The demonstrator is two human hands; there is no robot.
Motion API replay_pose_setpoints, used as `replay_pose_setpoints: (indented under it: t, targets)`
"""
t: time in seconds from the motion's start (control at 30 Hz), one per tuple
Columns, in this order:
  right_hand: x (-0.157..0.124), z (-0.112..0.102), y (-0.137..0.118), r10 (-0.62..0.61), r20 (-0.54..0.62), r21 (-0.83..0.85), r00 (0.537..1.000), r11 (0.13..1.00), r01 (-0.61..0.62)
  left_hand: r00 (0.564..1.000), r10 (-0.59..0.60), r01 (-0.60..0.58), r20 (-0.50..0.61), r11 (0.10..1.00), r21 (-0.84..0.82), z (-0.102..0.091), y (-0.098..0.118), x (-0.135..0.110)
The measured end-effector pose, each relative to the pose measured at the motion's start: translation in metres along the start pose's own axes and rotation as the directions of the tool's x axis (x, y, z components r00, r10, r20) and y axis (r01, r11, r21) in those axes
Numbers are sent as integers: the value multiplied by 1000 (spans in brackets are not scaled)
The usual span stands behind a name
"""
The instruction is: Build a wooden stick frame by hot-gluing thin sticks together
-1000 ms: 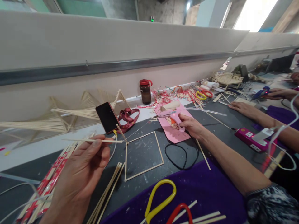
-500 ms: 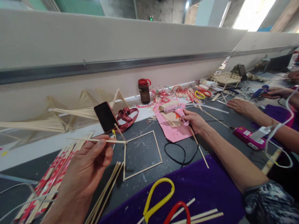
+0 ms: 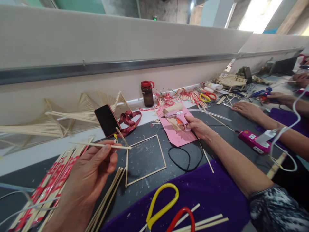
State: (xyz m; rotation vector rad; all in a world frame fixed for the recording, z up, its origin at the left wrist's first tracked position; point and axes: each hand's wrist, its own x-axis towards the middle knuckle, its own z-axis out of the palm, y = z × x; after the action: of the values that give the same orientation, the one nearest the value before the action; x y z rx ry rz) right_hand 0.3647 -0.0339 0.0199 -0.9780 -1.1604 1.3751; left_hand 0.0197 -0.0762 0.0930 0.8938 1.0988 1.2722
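Note:
My left hand (image 3: 94, 167) pinches a thin wooden stick (image 3: 96, 145) between thumb and fingers, its right end near one corner of a square stick frame (image 3: 146, 176) lying on the dark table. A short stick (image 3: 122, 136) rises at a slant from that same corner. Whether the held stick touches the frame I cannot tell. Farther right, my right hand (image 3: 196, 126) is closed round the handle of a pink glue gun (image 3: 177, 116), its nozzle pointing left above a pink sheet (image 3: 177, 140). A clear glue stick (image 3: 207, 112) trails from the gun's back.
Yellow-handled scissors (image 3: 163, 206) and loose sticks lie on purple cloth (image 3: 212, 190) in front. Red-wrapped sticks (image 3: 55, 180) lie left. A phone (image 3: 107, 120), a bottle (image 3: 147, 95) and a stick model (image 3: 72, 116) stand behind. A co-worker's hand (image 3: 248, 111) rests right, near a magenta power strip (image 3: 253, 141).
The view has shifted slightly, moving most things a little left. The light on the glue gun no longer shows. Both hands keep their hold.

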Motion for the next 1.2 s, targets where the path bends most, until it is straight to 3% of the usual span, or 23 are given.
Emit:
replay_pose_setpoints:
  t: [0.13, 0.2, 0.3, 0.4, 0.47, 0.53, 0.6, 0.63, 0.7, 0.8, 0.87, 1.07, 1.13, 1.2]
  targets:
    - [0, 2, 0, 36, -23, -53, 999, 998, -38, 1000, 9, -9, 20, 1000, -3, -1, -3, 0]
    - [1, -4, 2, 34, -104, -214, 994, 975, -55, 1000, 16, -15, 16, 1000, -6, 0, -6, 0]
    - [4, -19, 8, -14, -256, -514, 967, 849, -124, 1000, 25, -26, 8, 1000, 18, 3, -11, -2]
    - [6, -32, 14, -55, -345, -614, 937, 768, -181, 998, 54, -54, 10, 996, 77, 6, -18, -2]
    - [4, -35, 13, -122, -378, -740, 918, 636, -220, 997, 78, -79, 10, 988, 131, 7, -23, -2]
    - [-1, -31, 9, -230, -374, -883, 898, 384, -270, 996, 91, -91, 9, 978, 189, 9, -27, -2]
    - [-8, -21, 1, -332, -326, -945, 885, 150, -292, 996, 93, -92, 8, 968, 235, 12, -30, -2]
    - [-10, -14, -4, -360, -292, -957, 886, 107, -271, 996, 92, -91, 10, 962, 256, 14, -31, -1]
    - [-12, 4, -10, -358, -186, -980, 915, 136, -146, 994, 103, -106, 23, 948, 300, 20, -31, 0]
    - [-5, 35, -9, -235, 88, -962, 968, 232, 144, 987, 149, -163, 67, 921, 354, 31, -29, 4]
    - [4, 54, -1, -138, 227, -950, 964, 185, 250, 978, 188, -207, 88, 907, 368, 37, -25, 5]
    - [20, 82, 28, -65, 362, -932, 930, -29, 361, 960, 280, -263, -22, 924, 277, 40, 6, -11]
    - [21, 83, 30, -47, 381, -925, 923, -37, 379, 961, 244, -213, -127, 952, 218, 32, 19, -18]
    - [23, 78, 27, -60, 377, -925, 924, 17, 379, 960, 213, -179, -181, 966, 185, 17, 31, -22]
